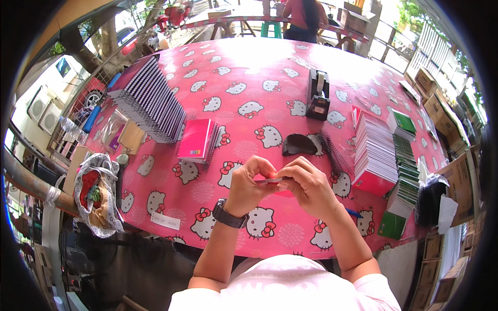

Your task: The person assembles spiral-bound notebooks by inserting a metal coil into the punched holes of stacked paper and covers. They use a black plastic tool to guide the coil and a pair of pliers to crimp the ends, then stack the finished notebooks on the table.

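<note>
1. Centrally, a thin pink-covered booklet is held over the near half of a table, between a person's left hand and right hand, in front of the chest.

2. Its visible edge runs roughly left to right, bridging the two grips. It lies to the right of the left palm and to the left of the right one; neither hand is clearly nearer, as both meet it.

3. The left fingers and thumb pinch the booklet's left part, while the right fingertips and thumb close on its right part. The hands almost touch at the far side, knuckles arched.

4. Black spiral coils lie just beyond the right hand, slanting away from the wearer, well across their line from the booklet's edge. The right hand is the nearer of the two to them.

5. Mostly covered by fingers, the booklet shows a slim pale edge and patches of bright reddish pink. Its full outline, and whether it carries any binding, cannot be told.

6. Pink spiral notebooks sit beyond the left hand; a row of pink-covered pads stands to the right.
</note>
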`<state>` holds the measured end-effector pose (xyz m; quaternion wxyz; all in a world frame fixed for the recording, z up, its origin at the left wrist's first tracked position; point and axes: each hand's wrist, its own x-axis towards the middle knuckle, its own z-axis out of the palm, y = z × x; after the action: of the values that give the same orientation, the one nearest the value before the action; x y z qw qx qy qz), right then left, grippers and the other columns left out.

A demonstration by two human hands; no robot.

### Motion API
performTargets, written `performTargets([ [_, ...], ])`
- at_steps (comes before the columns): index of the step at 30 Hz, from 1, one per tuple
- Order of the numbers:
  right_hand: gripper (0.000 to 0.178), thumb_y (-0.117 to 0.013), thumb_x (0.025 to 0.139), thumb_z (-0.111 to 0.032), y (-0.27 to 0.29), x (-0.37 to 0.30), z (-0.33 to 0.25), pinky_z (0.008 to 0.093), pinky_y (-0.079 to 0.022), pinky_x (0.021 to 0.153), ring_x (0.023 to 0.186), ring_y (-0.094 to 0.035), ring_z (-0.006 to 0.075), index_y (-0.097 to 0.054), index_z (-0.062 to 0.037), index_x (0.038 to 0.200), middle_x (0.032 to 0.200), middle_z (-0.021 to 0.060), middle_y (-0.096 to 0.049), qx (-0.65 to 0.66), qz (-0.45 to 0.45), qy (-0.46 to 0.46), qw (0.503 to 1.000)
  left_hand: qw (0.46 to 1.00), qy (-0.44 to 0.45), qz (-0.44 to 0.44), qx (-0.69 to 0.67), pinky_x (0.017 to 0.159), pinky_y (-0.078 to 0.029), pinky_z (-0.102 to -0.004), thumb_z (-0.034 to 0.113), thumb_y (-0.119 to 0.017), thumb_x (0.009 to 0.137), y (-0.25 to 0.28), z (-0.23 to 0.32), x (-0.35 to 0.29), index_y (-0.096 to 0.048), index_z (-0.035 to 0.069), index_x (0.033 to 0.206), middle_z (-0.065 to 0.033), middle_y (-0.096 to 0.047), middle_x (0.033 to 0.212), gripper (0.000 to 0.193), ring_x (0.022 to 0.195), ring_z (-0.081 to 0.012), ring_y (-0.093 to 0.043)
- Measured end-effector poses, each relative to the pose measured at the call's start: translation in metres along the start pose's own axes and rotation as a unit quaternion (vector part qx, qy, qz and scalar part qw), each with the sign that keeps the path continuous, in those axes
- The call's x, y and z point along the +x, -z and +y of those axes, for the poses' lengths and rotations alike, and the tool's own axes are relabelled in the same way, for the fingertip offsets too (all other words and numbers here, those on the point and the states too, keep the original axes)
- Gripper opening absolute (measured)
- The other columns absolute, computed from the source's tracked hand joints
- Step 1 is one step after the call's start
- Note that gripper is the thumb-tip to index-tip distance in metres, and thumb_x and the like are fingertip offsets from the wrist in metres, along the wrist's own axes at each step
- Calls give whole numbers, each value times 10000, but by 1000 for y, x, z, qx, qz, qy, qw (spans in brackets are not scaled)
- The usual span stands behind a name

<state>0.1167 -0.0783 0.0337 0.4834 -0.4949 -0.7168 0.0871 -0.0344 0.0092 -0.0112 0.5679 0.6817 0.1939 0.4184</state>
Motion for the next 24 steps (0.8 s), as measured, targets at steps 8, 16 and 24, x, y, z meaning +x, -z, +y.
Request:
performTargets([
  [8,315,-676,872,-195,-36,27,19,296,-488,749,887,-589,174,-579,-20,1116,1001,104,-613,204,115,-128,964,973,-20,201,-110,723,-492,-269,244,-662,895,37,-38,2,-480,48,1177,-71,-631,914,389,895,-111,-596],
  [16,445,-685,854,-279,-40,5,32,368,-502,832,1083,-529,254,-542,-89,1231,1192,107,-570,84,27,-151,985,708,96,273,644,810,-497,-444,272,-496,947,165,-64,84,-551,58,1168,-156,-560,1169,312,1017,-313,-579],
  [24,310,-681,855,-202,-23,-23,31,341,-498,816,1069,-544,219,-605,-84,1131,1139,78,-616,74,7,-174,982,718,314,153,602,1082,-255,-590,775,-641,622,131,-38,93,-196,187,1494,-168,-182,1544,1142,1383,-363,-273],
])
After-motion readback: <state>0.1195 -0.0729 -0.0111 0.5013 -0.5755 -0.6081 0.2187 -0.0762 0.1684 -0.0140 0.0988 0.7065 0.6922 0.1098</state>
